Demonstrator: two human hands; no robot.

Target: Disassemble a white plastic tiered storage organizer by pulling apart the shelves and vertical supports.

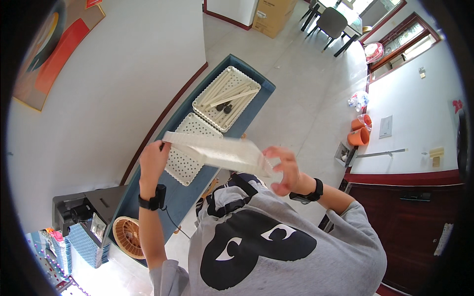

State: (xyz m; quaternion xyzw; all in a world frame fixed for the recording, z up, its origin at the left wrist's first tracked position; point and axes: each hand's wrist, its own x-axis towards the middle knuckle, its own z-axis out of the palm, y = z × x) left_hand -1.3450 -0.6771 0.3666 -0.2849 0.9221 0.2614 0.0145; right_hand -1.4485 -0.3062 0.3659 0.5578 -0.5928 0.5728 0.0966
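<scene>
A white plastic shelf tray [222,152], smeared by motion, is held up edge-on in front of me, above the narrow blue table. My left hand [153,162] is closed on its left end. At the other end, my right hand [287,170] grips the tray's side between thumb and curled fingers. Just beyond, a second white tray [190,172] with rows of holes lies on the table, partly hidden by the raised one. Farther off, a third white tray [196,105] carries several cream tubes [219,89] and black round pieces [227,109].
The blue table [260,94] runs along a white wall. A round wicker basket [121,232] and a dark grey printer-like machine [106,200] are near its close end. Orange pots [358,137] stand on the right. A cardboard box [273,17] and chairs [332,22] are far off.
</scene>
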